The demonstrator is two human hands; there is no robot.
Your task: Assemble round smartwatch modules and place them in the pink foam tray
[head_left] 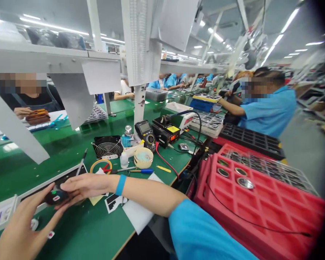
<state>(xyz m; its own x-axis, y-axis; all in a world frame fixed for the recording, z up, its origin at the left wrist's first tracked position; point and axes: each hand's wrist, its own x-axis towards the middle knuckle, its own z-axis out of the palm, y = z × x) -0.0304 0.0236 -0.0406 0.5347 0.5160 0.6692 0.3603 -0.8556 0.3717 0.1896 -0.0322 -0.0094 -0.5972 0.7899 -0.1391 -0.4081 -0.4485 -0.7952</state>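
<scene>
A small dark round part (56,195), with a green spot and a white-and-red mark on its face, is held between my two hands at the lower left. My left hand (25,222) curves round its left side, thumb and finger against its edge. From the right, my right hand (81,186) pinches the same part; a blue band circles that wrist. Behind the hands lies a black tray with a white rim (52,179), a pen-like tool (82,162) rising from it. A small white-and-red piece (51,235) shows beside my left hand.
A small fan (107,146), tape roll (100,166), round tin (143,157), multimeter (145,134) and soldering station (165,131) stand beyond my right arm. Red compartment trays (262,202) are at right. A co-worker in blue (271,108) sits behind them. A shelf (62,59) crosses above the green table (97,231).
</scene>
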